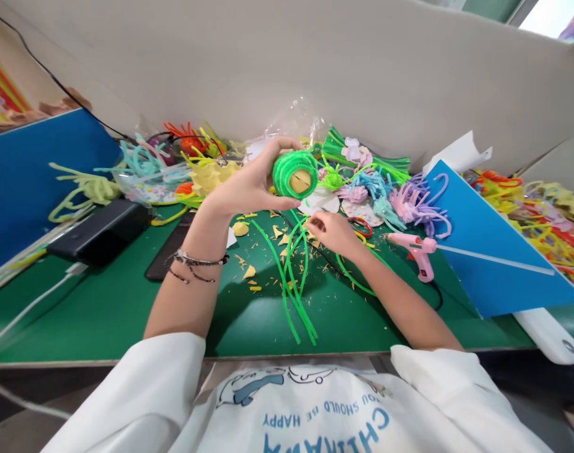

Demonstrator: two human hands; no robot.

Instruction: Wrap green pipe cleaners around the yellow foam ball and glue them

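A ball wound with fuzzy green pipe cleaner (283,179), with a round tan patch facing me, is raised above the green table (253,321). My left hand (254,182) wraps round it from the left, thumb below and fingers above. Lower and to the right, my right hand (331,231) has its fingers curled together near the tops of several loose green pipe cleaners (290,277); whether it pinches one is too small to tell. Yellow scraps (249,272) lie around these stems.
A pink glue gun (421,251) lies at the right beside a blue board (494,258). A black power bank (100,231) with a white cable is at the left. Coloured pipe-cleaner bundles (362,189) line the back.
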